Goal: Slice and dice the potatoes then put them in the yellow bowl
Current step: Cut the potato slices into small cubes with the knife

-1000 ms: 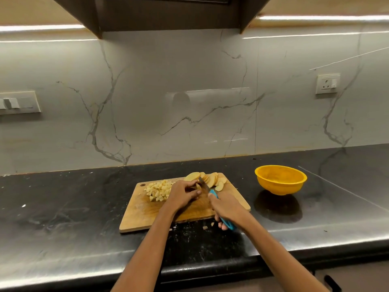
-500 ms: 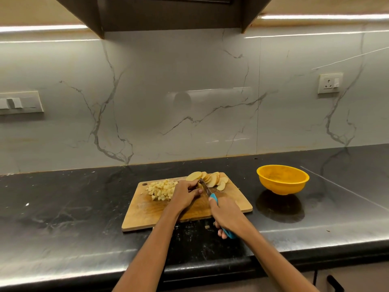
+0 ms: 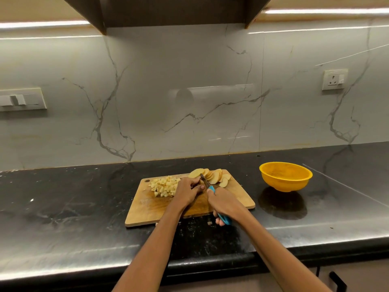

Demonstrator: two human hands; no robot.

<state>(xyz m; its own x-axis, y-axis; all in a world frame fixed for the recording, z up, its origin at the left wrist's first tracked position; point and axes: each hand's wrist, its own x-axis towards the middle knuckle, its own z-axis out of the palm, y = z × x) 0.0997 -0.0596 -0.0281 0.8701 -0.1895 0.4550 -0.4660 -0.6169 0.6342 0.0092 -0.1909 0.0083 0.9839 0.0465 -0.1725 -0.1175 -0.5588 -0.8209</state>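
One cutting board [image 3: 147, 209], one diced potato pile [image 3: 164, 186], one fan of slices [image 3: 214, 175], one yellow bowl [image 3: 285, 176] to its right. My left hand [image 3: 188, 191] pinches a slice; my right hand [image 3: 224, 204] grips the one knife [image 3: 210, 187].

A worn wooden cutting board [image 3: 147, 209] lies on glossy black stone countertop [image 3: 63, 218], near a matt yellow plastic bowl [image 3: 285, 182].

My right hand [image 3: 224, 204] grips blue-handled knife [image 3: 211, 189], blade down beside potato slices [image 3: 214, 176] on cutting board [image 3: 147, 209]. My left hand [image 3: 188, 190] curls over piece at blade. Diced potato [image 3: 164, 186] heaped left. Yellow bowl [image 3: 285, 176] on bench [image 3: 63, 207], right of board.
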